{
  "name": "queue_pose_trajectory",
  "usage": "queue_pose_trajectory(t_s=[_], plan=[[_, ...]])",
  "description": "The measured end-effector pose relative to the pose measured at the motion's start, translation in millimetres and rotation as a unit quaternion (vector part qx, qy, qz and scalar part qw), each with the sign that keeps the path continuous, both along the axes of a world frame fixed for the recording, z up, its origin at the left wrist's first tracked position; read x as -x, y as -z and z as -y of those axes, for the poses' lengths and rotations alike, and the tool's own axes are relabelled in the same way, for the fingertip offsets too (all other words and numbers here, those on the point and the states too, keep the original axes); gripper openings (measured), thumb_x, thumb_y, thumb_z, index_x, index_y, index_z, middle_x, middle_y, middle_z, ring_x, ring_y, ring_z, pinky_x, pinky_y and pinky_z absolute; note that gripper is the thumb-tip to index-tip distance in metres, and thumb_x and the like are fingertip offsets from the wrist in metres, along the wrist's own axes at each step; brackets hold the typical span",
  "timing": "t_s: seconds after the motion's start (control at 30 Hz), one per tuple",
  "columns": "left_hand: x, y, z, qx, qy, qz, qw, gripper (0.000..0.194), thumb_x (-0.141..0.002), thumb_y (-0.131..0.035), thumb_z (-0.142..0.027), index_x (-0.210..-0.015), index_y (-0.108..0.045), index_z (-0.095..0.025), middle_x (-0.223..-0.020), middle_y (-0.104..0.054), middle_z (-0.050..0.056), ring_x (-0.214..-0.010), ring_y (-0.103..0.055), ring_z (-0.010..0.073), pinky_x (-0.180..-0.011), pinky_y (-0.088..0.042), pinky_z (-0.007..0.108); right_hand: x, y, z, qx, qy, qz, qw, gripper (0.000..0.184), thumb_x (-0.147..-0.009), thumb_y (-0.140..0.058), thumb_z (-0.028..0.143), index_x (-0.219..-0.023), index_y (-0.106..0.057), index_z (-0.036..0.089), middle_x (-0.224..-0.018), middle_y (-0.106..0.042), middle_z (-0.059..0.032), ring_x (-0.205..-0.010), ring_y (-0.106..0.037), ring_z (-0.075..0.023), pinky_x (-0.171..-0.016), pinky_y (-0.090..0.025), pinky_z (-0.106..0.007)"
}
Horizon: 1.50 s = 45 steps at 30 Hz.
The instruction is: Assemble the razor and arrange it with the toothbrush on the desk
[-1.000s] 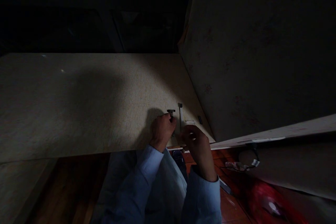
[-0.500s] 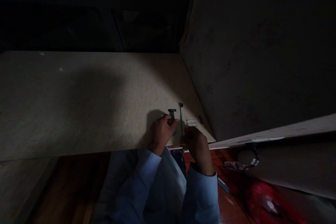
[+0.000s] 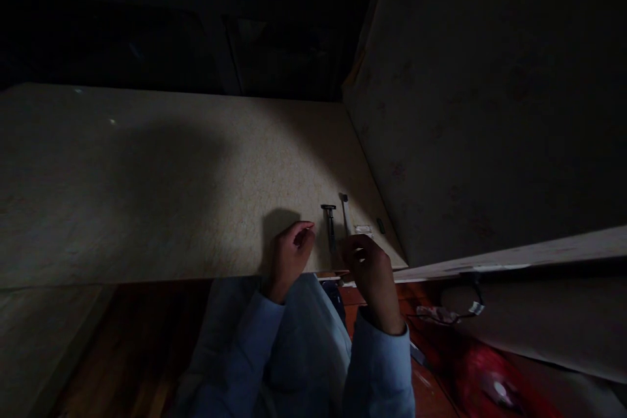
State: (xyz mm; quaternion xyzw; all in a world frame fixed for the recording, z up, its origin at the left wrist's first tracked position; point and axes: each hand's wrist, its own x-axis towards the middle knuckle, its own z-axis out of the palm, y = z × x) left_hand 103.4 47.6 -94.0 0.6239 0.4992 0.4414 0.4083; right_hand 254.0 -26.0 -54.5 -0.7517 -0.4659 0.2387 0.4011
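Note:
On the ledge near its right end lies a razor point(image 3: 331, 225) with a black head and dark handle, head pointing away from me. Left of it, a little apart, is my left hand point(image 3: 290, 255), fingers loosely bent, thumb and forefinger apart, nothing in them. A toothbrush point(image 3: 347, 212) with a white handle and dark head lies to the right of the razor. My right hand point(image 3: 371, 268) has its fingers closed over the handle's near end, which they hide. Just beyond that hand sits a small clear plastic item point(image 3: 364, 230), partly covered.
A small dark green piece point(image 3: 381, 226) lies by the patterned wall point(image 3: 465, 144) on the right. The pale ledge point(image 3: 255, 170) stretches left below a dark window point(image 3: 147, 39). On the reddish floor, a red bag point(image 3: 490, 372) sits at lower right.
My left hand has let go of the razor and moved left, leaving it lying on the ledge. The toothbrush is now slightly tilted, its near end further right under my right hand.

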Motion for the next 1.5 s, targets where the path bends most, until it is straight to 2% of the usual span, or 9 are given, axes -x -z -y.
queue_pose_trajectory(t_s=[0.1, 0.27, 0.33, 0.43, 0.5, 0.6, 0.73, 1.2, 1.5], plan=[[29.1, -0.7, -3.5, 0.004, -0.048, 0.002, 0.999, 0.026, -0.087, -0.058, -0.037, -0.094, -0.074, -0.018, -0.089, -0.079, 0.006, -0.077, -0.073, 0.0166, -0.072, -0.057, 0.025, 16.7, -2.3, -6.8, -0.035, -0.058, -0.027, 0.997, 0.02, -0.082, -0.057, 0.023, -0.092, -0.074, 0.019, -0.086, -0.076, -0.0081, -0.075, -0.068, -0.0212, -0.068, -0.05, -0.031], [84.0, -1.0, -14.3, -0.016, -0.126, -0.03, 0.991, 0.027, -0.084, -0.06, -0.039, -0.093, -0.074, -0.017, -0.082, -0.078, 0.006, -0.072, -0.072, 0.0165, -0.069, -0.057, 0.025, 55.4, -4.9, -19.6, -0.081, -0.134, -0.049, 0.986, 0.02, -0.086, -0.057, 0.021, -0.096, -0.073, 0.02, -0.095, -0.075, -0.0089, -0.084, -0.068, -0.0214, -0.077, -0.053, -0.033], [101.5, 1.5, -17.1, -0.017, -0.152, -0.038, 0.987, 0.027, -0.083, -0.06, -0.039, -0.093, -0.074, -0.018, -0.082, -0.078, 0.005, -0.072, -0.072, 0.0166, -0.07, -0.057, 0.026, 71.5, -0.7, -24.9, -0.091, -0.159, -0.056, 0.981, 0.019, -0.087, -0.057, 0.022, -0.097, -0.073, 0.02, -0.096, -0.074, -0.0086, -0.086, -0.068, -0.021, -0.078, -0.053, -0.033], [116.7, 7.0, -16.6, -0.004, -0.166, -0.034, 0.986, 0.029, -0.084, -0.059, -0.04, -0.094, -0.074, -0.018, -0.081, -0.078, 0.005, -0.071, -0.072, 0.0166, -0.068, -0.057, 0.025, 93.9, 15.3, -33.6, -0.099, -0.188, -0.058, 0.975, 0.019, -0.091, -0.056, 0.025, -0.098, -0.072, 0.02, -0.096, -0.074, -0.008, -0.089, -0.069, -0.0208, -0.079, -0.053, -0.032], [119.6, 9.6, -13.1, -0.01, -0.152, -0.032, 0.988, 0.03, -0.086, -0.058, -0.041, -0.095, -0.074, -0.017, -0.082, -0.079, 0.006, -0.072, -0.073, 0.0166, -0.067, -0.057, 0.025, 107.3, 29.4, -39.2, -0.106, -0.185, -0.022, 0.977, 0.019, -0.092, -0.054, 0.025, -0.096, -0.072, 0.02, -0.095, -0.074, -0.0081, -0.09, -0.069, -0.0212, -0.08, -0.052, -0.032], [117.9, 10.5, -6.9, -0.04, -0.129, -0.044, 0.99, 0.028, -0.088, -0.057, -0.039, -0.094, -0.075, -0.018, -0.089, -0.08, 0.007, -0.078, -0.074, 0.0173, -0.074, -0.058, 0.025, 122.8, 45.7, -44.3, -0.114, -0.146, 0.107, 0.977, 0.022, -0.092, -0.052, 0.022, -0.094, -0.073, 0.019, -0.093, -0.074, -0.0102, -0.089, -0.066, -0.0236, -0.08, -0.049, -0.034], [116.1, 10.3, -3.3, -0.055, -0.129, -0.051, 0.989, 0.026, -0.088, -0.056, -0.037, -0.092, -0.075, -0.02, -0.091, -0.08, 0.007, -0.082, -0.075, 0.0182, -0.078, -0.059, 0.026, 130.4, 51.1, -44.1, -0.125, -0.137, 0.186, 0.965, 0.023, -0.094, -0.051, 0.021, -0.095, -0.074, 0.019, -0.091, -0.073, -0.0101, -0.087, -0.063, -0.0237, -0.078, -0.046, -0.033], [117.9, 9.9, -1.1, -0.086, -0.118, -0.04, 0.988, 0.025, -0.09, -0.055, -0.034, -0.092, -0.074, -0.018, -0.09, -0.08, 0.008, -0.082, -0.075, 0.0171, -0.077, -0.058, 0.025, 122.3, 54.5, -36.4, -0.173, -0.165, 0.205, 0.949, 0.021, -0.094, -0.053, 0.019, -0.096, -0.074, 0.017, -0.091, -0.073, -0.01, -0.088, -0.064, -0.0241, -0.078, -0.047, -0.033], [119.6, 28.4, 9.1, -0.176, -0.13, -0.065, 0.973, 0.02, -0.091, -0.057, -0.03, -0.092, -0.074, -0.019, -0.085, -0.079, 0.006, -0.075, -0.074, 0.0172, -0.069, -0.058, 0.026, 114.8, 64.7, -36.9, -0.229, -0.176, 0.203, 0.936, 0.02, -0.097, -0.054, 0.024, -0.091, -0.072, 0.019, -0.086, -0.072, -0.0074, -0.083, -0.063, -0.0216, -0.074, -0.046, -0.031]])
